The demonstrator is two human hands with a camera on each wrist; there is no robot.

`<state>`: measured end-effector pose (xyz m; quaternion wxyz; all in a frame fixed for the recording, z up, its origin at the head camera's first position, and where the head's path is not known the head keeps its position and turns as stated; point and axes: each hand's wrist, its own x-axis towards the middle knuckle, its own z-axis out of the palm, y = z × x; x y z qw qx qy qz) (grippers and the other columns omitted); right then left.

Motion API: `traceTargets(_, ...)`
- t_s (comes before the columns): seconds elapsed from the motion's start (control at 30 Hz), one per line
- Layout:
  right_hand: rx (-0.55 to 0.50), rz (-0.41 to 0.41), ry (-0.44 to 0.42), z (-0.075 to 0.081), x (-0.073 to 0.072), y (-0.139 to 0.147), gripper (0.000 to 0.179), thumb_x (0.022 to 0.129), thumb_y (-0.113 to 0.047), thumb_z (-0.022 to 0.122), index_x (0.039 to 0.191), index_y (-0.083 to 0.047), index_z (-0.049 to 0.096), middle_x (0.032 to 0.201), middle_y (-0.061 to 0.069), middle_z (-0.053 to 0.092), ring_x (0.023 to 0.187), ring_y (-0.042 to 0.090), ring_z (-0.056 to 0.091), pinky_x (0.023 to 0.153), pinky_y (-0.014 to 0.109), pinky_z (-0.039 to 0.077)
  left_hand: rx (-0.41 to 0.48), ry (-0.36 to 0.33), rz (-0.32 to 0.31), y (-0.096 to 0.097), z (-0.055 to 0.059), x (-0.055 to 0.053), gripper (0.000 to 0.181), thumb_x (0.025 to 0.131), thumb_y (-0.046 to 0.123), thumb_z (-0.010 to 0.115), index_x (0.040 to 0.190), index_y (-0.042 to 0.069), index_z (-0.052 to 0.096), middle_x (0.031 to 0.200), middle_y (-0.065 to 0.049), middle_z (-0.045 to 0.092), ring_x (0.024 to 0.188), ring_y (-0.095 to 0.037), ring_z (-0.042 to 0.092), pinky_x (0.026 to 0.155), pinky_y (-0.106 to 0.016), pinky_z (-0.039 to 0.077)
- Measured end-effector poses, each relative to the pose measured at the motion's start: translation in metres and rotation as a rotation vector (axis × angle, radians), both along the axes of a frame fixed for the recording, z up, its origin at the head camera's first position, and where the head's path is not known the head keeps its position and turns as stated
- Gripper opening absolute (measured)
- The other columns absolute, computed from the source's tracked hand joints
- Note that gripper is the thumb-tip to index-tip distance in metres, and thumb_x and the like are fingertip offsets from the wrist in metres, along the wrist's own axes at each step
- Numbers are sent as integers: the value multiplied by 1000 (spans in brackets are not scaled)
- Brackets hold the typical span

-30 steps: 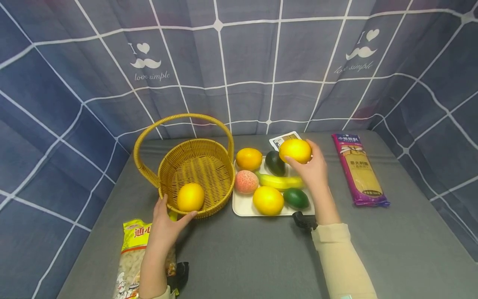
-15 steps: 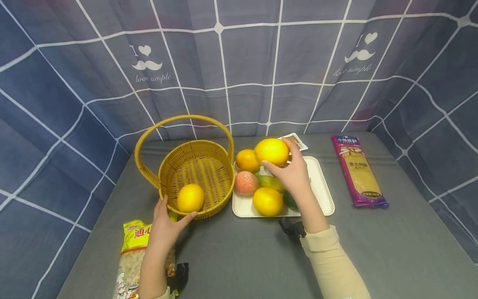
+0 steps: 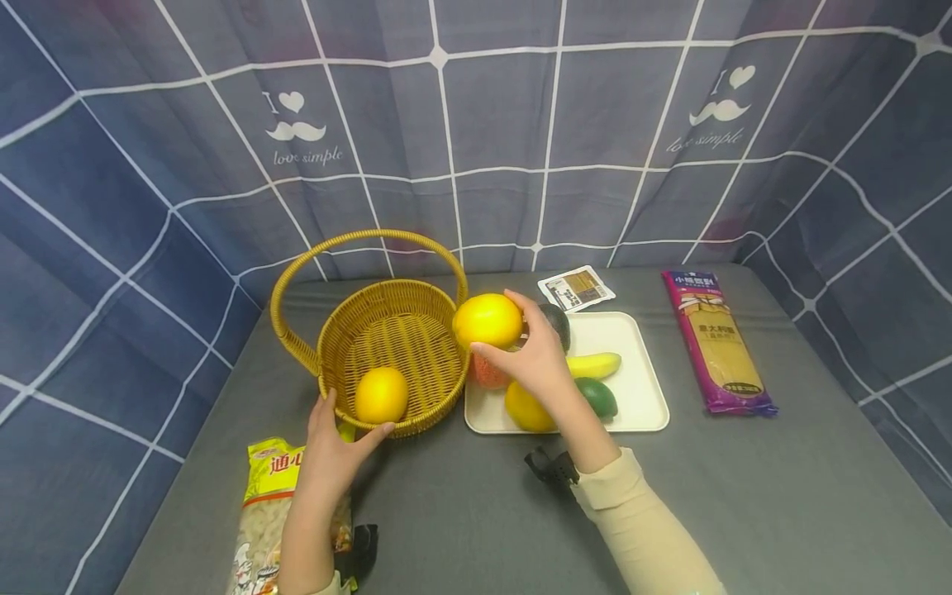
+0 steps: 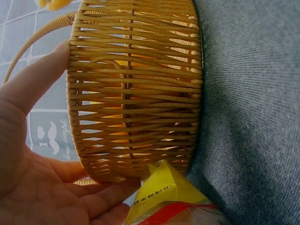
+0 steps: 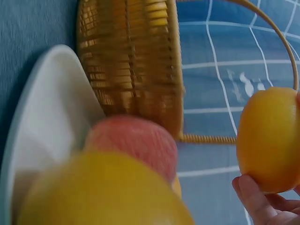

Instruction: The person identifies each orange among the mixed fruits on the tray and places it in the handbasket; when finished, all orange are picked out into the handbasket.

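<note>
My right hand [image 3: 531, 355] holds a yellow lemon [image 3: 488, 321] up at the right rim of the wicker basket [image 3: 454, 388]. In the right wrist view the fingertips press the side of this lemon [image 5: 269, 140]. My left hand [image 3: 335, 446] grips the basket's near rim, thumb and fingers spread apart along it. One round yellow fruit [image 3: 382, 395] lies inside the basket. On the white tray [image 3: 640, 388] are a banana [image 3: 595, 365], a green fruit [image 3: 597, 398], a dark avocado [image 3: 556, 326], a peach [image 3: 487, 373] and another lemon [image 3: 528, 406], partly behind the right hand and wrist.
A bag of pasta [image 3: 260, 512] lies under the left forearm. At the right is a purple pack of spaghetti [image 3: 717, 343], and a small flat packet [image 3: 576, 287] lies behind the tray. The basket's tall handle [image 3: 372, 235] arches over it. A checked curtain [image 3: 491, 124] hangs behind.
The right hand has carried the lemon leftward from over the tray's right part to the basket's rim. The left hand stays on the basket.
</note>
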<state>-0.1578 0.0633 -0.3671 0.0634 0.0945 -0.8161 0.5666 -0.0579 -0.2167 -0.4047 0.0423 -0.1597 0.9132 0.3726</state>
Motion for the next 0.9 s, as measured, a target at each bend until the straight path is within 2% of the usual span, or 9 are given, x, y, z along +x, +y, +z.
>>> traceTargets(0.07,-2,21,-9,-1,0,-8,87,70,-43,85,143,-24,44,138,-2,48,109,21,53,91,40,47,-2,0,0,0,1,0,124,74,69,69,155,7,-2,158,-25,-3,141,-47,10,107,-64,17)
traceTargets(0.23,20,69,-9,-7,-1,-30,86,70,-44,85,143,-24,45,139,-1,48,114,20,52,95,41,45,0,3,-1,0,0,0,124,74,68,69,155,7,-2,158,-26,-2,141,-47,10,108,-64,17)
traceTargets(0.57,178,118,29,-27,-12,-61,86,71,-50,82,143,-20,45,139,2,50,120,20,51,98,42,43,-1,10,0,3,-1,1,122,76,66,69,155,5,-1,157,-26,-1,141,-48,12,107,-64,18)
traceTargets(0.9,155,176,8,-27,-21,-80,86,71,-48,82,143,-18,45,137,4,50,117,21,52,95,41,46,-11,8,3,1,0,1,122,76,66,69,155,5,0,157,-27,-1,140,-49,13,107,-64,18)
